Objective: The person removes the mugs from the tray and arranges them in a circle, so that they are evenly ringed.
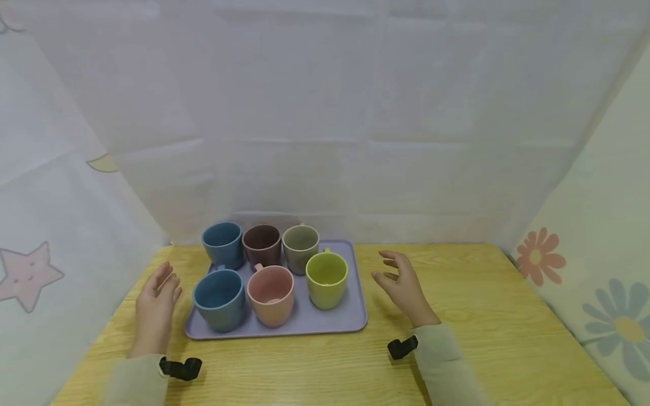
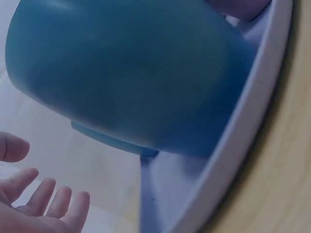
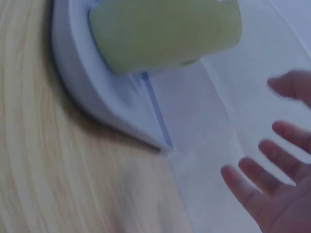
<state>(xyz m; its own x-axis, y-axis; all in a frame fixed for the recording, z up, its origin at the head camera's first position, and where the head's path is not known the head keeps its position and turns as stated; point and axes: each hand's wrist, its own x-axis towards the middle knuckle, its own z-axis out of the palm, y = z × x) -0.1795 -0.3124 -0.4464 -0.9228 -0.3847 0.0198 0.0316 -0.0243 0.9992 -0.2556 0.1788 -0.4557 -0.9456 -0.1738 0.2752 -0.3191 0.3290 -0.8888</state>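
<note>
Lilac tray (image 1: 332,323): lay on the wooden table (image 1: 284,369), left of centre, bearing six upright cups.
Near row: near blue cup (image 1: 223,314) stood at left, pink cup (image 1: 272,312) in the middle and green cup (image 1: 326,292) at right, set slightly farther back.
Far row: far blue cup (image 1: 227,255) stood at left, brown cup (image 1: 261,258) in the middle and grey cup (image 1: 298,258) at right.
Cup handles: those visible on the pink, green and near blue cups pointed to the far side.
Left hand (image 1: 154,307): hung left of the tray, near the near blue cup but apart from it, fingers loosely bent, holding nothing.
Right hand (image 1: 404,287): hung right of the tray, apart from the green cup, fingers spread and slightly bent, holding nothing.
Both hands: were well apart, the tray between them.
Far side: white cloth (image 1: 304,118) hung behind the table.
</note>
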